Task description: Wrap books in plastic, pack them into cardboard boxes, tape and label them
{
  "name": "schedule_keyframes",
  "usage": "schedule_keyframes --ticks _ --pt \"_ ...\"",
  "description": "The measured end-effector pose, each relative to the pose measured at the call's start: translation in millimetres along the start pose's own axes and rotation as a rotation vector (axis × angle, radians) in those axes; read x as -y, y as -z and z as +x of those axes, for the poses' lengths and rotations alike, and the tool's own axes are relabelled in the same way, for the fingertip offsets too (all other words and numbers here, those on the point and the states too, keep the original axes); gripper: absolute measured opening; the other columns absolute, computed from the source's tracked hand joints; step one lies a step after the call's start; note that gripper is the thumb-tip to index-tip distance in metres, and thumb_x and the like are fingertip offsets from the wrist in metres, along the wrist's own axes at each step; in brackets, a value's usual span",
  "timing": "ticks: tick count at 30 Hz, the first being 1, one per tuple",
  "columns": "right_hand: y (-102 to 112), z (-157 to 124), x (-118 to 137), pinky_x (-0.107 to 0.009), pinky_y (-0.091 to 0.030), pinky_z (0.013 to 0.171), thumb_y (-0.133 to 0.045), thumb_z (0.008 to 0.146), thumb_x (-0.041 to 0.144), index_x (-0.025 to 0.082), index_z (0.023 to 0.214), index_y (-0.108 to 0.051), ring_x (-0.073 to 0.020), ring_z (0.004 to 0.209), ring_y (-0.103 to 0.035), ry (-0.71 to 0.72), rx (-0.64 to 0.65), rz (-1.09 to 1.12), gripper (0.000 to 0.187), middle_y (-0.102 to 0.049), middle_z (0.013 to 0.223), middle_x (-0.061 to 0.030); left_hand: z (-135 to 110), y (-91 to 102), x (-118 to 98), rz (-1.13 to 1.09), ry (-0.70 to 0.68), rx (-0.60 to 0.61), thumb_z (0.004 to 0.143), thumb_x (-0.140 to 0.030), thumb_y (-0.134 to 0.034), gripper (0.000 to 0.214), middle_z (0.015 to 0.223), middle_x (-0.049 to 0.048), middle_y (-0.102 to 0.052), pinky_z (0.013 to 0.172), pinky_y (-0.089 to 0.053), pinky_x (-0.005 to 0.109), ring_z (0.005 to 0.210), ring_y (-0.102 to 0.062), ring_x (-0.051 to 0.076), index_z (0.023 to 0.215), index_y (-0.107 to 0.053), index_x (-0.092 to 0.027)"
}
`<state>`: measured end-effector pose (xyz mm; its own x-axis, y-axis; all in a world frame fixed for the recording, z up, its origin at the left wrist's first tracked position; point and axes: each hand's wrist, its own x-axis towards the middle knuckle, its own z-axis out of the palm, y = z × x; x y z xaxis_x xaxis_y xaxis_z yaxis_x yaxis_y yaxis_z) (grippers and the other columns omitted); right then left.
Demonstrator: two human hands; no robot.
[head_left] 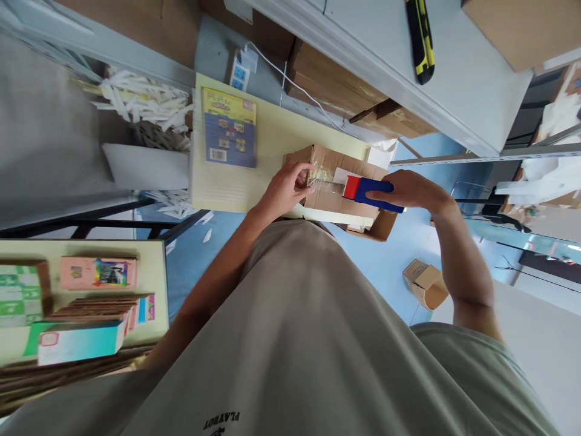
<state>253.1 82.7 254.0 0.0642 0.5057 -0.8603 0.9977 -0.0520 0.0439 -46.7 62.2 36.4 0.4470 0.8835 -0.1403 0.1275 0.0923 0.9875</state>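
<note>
A brown cardboard box (pixel 338 158) lies on the pale table, with a shiny clear strip, like packing tape, at its left end. My left hand (pixel 290 181) grips that end, fingers and thumb on either side of the edge. Over the box's right part, my right hand (pixel 402 189) is closed on a flat blue and red object (pixel 358 188). Its exact kind I cannot make out. The red end faces my left hand, and a thin shiny piece extends from it over the cardboard.
A yellow and blue printed pack (pixel 229 128) lies on the pale table (pixel 272 124), left. A utility knife (pixel 420 42) lies on the shelf above. A power strip (pixel 239 71) is behind. An open carton (pixel 425 283) stands on the floor. Printed boxes (pixel 82 342) occupy the lower-left table.
</note>
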Motion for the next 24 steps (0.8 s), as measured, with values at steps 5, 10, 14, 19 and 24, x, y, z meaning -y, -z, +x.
schedule_keyframes --ticks 5,10,14,19,24 --pt "-23 28 -21 -0.038 -0.046 0.07 -0.059 0.1 0.096 0.022 0.088 -0.075 -0.0273 0.075 -0.072 0.103 -0.048 0.011 0.077 -0.075 0.074 -0.0107 -10 -17.1 -12 -0.111 0.172 -0.163 0.082 -0.026 -0.1 0.056 0.117 0.0056 -0.078 0.093 -0.067 0.032 0.096 -0.076 0.019 0.133 -0.077 -0.025" --pt "-39 37 -39 -0.041 -0.052 0.079 -0.063 0.102 0.091 0.022 0.095 -0.077 -0.0333 0.09 -0.076 0.202 -0.128 0.102 0.071 -0.077 0.082 -0.0137 -5 -52.3 -25 0.003 0.256 -0.492 0.092 -0.043 -0.097 0.032 0.11 0.005 -0.078 0.086 -0.061 0.028 0.092 -0.073 0.018 0.112 -0.081 -0.024" --pt "-49 46 -41 -0.046 -0.057 0.091 -0.068 0.101 0.088 0.02 0.103 -0.079 -0.0403 0.105 -0.077 0.289 -0.197 0.172 0.069 -0.079 0.093 -0.0183 -1 -73.9 -18 0.167 0.235 -0.66 0.097 -0.044 -0.092 0.022 0.094 0.0024 -0.069 0.085 -0.055 0.03 0.094 -0.069 0.021 0.091 -0.081 -0.026" --pt "-55 49 -39 -0.049 -0.055 0.093 -0.065 0.104 0.086 0.019 0.104 -0.081 -0.0429 0.108 -0.077 0.397 -0.233 0.181 0.069 -0.078 0.093 -0.0186 -7 -81.6 -8 0.242 0.223 -0.715 0.098 -0.051 -0.09 0.028 0.088 0.0019 -0.06 0.084 -0.052 0.031 0.098 -0.064 0.023 0.087 -0.081 -0.028" --pt "-58 33 -73 -0.046 -0.052 0.085 -0.059 0.105 0.091 0.021 0.1 -0.08 -0.0388 0.096 -0.076 0.443 -0.186 0.242 0.072 -0.075 0.085 -0.0159 -1 -90.4 -21 0.341 0.198 -0.727 0.097 -0.044 -0.092 0.025 0.087 0.0017 -0.06 0.088 -0.055 0.032 0.096 -0.065 0.023 0.082 -0.081 -0.028"
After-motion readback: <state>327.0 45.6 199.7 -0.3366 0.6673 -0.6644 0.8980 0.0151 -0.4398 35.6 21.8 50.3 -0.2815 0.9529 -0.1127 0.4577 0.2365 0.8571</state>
